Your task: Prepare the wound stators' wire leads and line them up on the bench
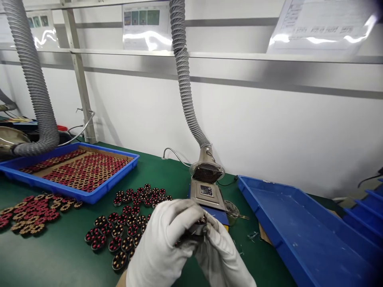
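Both my hands wear white gloves and are close together at the lower middle. My left hand (167, 235) is closed around a small round motor stator (197, 228) with a dark metallic rim, mostly covered by the fingers. The fingers of my right hand (221, 249) pinch at its right edge; whether they grip the stator or a fine part of it is hidden. To the left, several black-rimmed stators (127, 243) with red and copper-coloured coils sit in loose rows on the green table (60, 259).
A solder pot (206, 195) stands ahead under a fume hood (206, 169) on a grey hose (185, 79). At left, a blue tray (89, 196) holds many red and tan flower-shaped parts; more parts (32, 213) lie before it. Another blue tray (314, 231) stands at right.
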Action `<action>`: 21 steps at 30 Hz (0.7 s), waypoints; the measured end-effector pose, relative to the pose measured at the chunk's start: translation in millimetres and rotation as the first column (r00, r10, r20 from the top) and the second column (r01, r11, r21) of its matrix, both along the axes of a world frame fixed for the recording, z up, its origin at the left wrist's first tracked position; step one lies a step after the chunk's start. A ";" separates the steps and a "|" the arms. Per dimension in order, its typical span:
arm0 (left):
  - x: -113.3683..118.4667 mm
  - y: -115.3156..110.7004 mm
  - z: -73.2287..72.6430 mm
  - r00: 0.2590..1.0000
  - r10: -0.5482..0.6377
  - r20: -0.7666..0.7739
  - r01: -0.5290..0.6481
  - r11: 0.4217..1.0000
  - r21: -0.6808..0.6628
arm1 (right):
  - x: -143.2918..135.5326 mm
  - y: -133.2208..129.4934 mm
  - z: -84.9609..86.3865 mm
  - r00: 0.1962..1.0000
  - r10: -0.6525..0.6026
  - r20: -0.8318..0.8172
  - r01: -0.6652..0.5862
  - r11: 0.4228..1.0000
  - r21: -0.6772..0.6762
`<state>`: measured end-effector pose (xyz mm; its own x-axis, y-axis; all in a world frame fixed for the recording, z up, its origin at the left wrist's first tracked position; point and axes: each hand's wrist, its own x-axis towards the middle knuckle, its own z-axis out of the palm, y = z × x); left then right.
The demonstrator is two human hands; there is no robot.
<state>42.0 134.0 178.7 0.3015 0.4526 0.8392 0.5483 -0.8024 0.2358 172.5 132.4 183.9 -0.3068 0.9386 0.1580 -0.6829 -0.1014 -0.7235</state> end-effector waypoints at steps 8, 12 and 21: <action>-13.8 6.7 3.3 0.920 -0.223 0.322 0.286 0.944 -0.164 | 0.0 -0.4 -7.1 0.999 0.030 0.035 -0.027 0.995 -0.097; -14.5 -1.7 9.3 0.791 -0.026 0.611 0.325 0.864 -0.384 | -1.8 0.5 -9.4 0.999 0.045 0.021 -0.041 0.989 -0.140; -8.8 1.2 8.2 0.772 -0.104 0.627 0.367 0.878 -0.306 | -3.4 -0.7 -8.7 0.999 0.039 -0.029 -0.043 0.984 -0.170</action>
